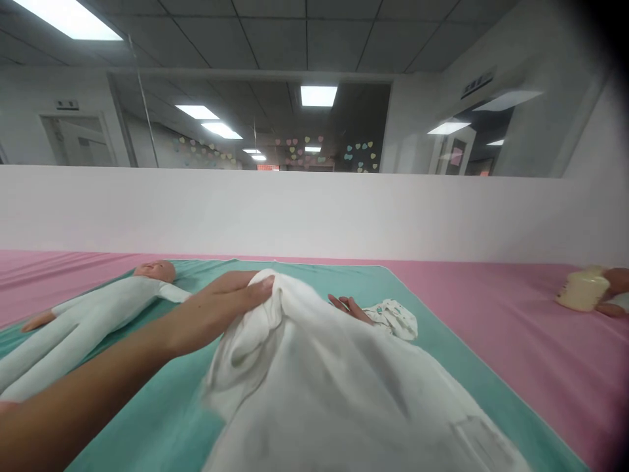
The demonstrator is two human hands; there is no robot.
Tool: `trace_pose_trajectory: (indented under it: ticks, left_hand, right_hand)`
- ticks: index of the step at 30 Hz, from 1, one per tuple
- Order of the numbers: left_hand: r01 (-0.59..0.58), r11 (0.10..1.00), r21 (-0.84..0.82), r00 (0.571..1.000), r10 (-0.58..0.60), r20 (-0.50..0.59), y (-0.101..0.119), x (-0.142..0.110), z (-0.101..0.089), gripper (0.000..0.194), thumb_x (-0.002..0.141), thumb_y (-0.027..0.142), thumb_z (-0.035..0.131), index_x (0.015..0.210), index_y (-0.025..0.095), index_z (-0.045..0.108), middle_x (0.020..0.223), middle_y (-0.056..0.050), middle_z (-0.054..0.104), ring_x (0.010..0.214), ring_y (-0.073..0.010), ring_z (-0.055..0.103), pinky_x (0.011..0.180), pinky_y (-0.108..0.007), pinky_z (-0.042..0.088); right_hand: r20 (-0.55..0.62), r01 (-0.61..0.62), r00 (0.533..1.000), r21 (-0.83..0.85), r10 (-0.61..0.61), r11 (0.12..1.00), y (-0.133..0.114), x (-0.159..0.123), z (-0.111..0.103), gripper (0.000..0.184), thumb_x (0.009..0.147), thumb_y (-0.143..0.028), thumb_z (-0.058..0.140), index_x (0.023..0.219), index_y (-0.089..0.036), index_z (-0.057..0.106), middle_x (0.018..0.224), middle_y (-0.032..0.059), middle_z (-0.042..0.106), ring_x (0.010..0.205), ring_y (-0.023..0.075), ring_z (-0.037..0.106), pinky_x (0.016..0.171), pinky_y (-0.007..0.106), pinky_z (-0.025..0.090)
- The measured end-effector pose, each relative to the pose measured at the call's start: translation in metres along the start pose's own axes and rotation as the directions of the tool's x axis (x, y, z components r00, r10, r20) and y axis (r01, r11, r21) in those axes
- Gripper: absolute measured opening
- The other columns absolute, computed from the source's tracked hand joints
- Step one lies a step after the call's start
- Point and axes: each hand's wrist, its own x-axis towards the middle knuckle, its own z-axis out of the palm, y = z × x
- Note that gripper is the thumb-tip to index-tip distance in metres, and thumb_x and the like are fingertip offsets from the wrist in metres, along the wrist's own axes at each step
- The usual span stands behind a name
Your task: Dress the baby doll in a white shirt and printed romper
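Observation:
My left hand (230,303) reaches in from the lower left, its thumb and fingers closed on the gathered edge of a white cloth garment (314,380). The garment hangs raised toward me, its folds filling the lower middle. Just behind it show the fingers of my right hand (351,308), stretched out and slightly apart; the cloth hides the palm and wrist. Beside those fingers, a small white patterned cloth (396,319) lies crumpled on the green sheet (162,406). A baby doll (108,301) in a white suit lies on its back to the left of my left hand.
Pink covering (491,308) surrounds the green sheet. At the far right edge sits a pale yellow object (582,290) with brown shapes against it, cut off by the frame. A low white wall (314,216) rises behind, with glass above it.

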Motion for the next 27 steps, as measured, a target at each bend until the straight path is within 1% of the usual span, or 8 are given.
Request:
trace_pose_trajectory:
  ticks: [5,10,15,19,22,23,25,27]
  left_hand:
    - [-0.059,0.994,0.091,0.998,0.062,-0.028,-0.024,-0.001,-0.015,0.041,0.085,0.051,0.045,0.064,0.018,0.056,0.06,0.0,0.051,0.055,-0.0131,0.045,0.048,-0.024,0.038]
    - [-0.032,0.999,0.018,0.985,0.029,0.168,-0.029,-0.001,-0.022,0.034,0.085,0.049,0.048,0.077,0.018,0.057,0.071,0.0,0.052,0.062,-0.0122,0.045,0.053,-0.022,0.037]
    - [0.022,1.0,-0.012,0.933,-0.016,0.36,-0.023,-0.003,-0.015,0.031,0.084,0.048,0.049,0.082,0.018,0.059,0.073,-0.002,0.054,0.066,-0.015,0.049,0.056,-0.024,0.038]
    - [0.01,1.0,0.019,0.941,-0.016,0.339,-0.019,-0.005,-0.015,0.033,0.084,0.049,0.049,0.079,0.019,0.061,0.077,-0.002,0.058,0.071,-0.017,0.052,0.062,-0.025,0.042]
    - [0.013,0.991,0.132,0.97,-0.045,0.239,-0.024,-0.005,-0.016,0.038,0.085,0.053,0.044,0.087,0.02,0.063,0.085,-0.004,0.062,0.076,-0.0198,0.056,0.064,-0.027,0.045]
    - [-0.011,0.977,0.212,0.979,-0.033,0.202,-0.028,-0.004,-0.017,0.04,0.086,0.053,0.041,0.091,0.02,0.063,0.086,-0.005,0.063,0.077,-0.0203,0.057,0.064,-0.027,0.046]
    - [-0.144,0.879,0.454,0.986,0.087,0.145,-0.041,-0.004,-0.019,0.037,0.088,0.049,0.039,0.097,0.023,0.065,0.083,-0.004,0.064,0.075,-0.0191,0.059,0.063,-0.025,0.045]
    - [-0.333,0.629,0.702,0.933,0.326,0.15,-0.056,-0.003,-0.021,0.031,0.09,0.038,0.039,0.102,0.026,0.065,0.072,-0.002,0.062,0.066,-0.0152,0.057,0.06,-0.023,0.043]
  right_hand:
    - [0.229,-0.204,0.963,0.28,0.141,0.938,0.009,-0.008,0.023,0.052,0.078,-0.07,0.044,0.102,-0.025,0.055,0.132,0.0078,0.052,0.113,0.0214,0.054,0.094,0.04,0.041]
    - [0.56,-0.28,0.816,0.163,0.145,0.946,-0.003,-0.026,0.059,0.06,0.077,-0.062,0.056,0.123,-0.023,0.051,0.129,0.013,0.053,0.111,0.0248,0.055,0.094,0.044,0.04]
    - [0.685,-0.215,0.721,0.074,0.107,0.974,-0.017,-0.039,0.088,0.068,0.064,-0.041,0.077,0.126,-0.025,0.052,0.12,0.0083,0.059,0.111,0.0243,0.053,0.092,0.04,0.041]
    - [0.573,-0.169,0.802,-0.059,0.172,0.984,-0.014,-0.038,0.087,0.042,0.063,-0.031,0.077,0.102,-0.018,0.066,0.101,0.0064,0.066,0.096,0.0239,0.059,0.082,0.038,0.046]
    - [0.219,0.031,0.976,-0.194,0.012,0.981,-0.015,-0.035,0.081,0.027,0.07,-0.03,0.069,0.094,-0.02,0.065,0.1,0.0044,0.066,0.09,0.0221,0.059,0.078,0.035,0.046]
    - [0.062,0.104,0.994,-0.269,-0.09,0.957,-0.017,-0.034,0.078,0.017,0.072,-0.028,0.065,0.087,-0.02,0.064,0.101,0.0039,0.065,0.09,0.0215,0.058,0.078,0.034,0.045]
    - [-0.16,0.223,0.935,-0.428,-0.317,0.876,-0.02,-0.032,0.073,0.01,0.075,-0.024,0.057,0.066,-0.02,0.053,0.105,0.0039,0.064,0.094,0.0209,0.057,0.081,0.034,0.043]
    - [-0.182,0.33,0.854,-0.536,-0.488,0.777,-0.021,-0.03,0.069,0.024,0.073,-0.019,0.055,0.056,-0.021,0.038,0.108,0.0054,0.062,0.099,0.0216,0.055,0.085,0.035,0.041]
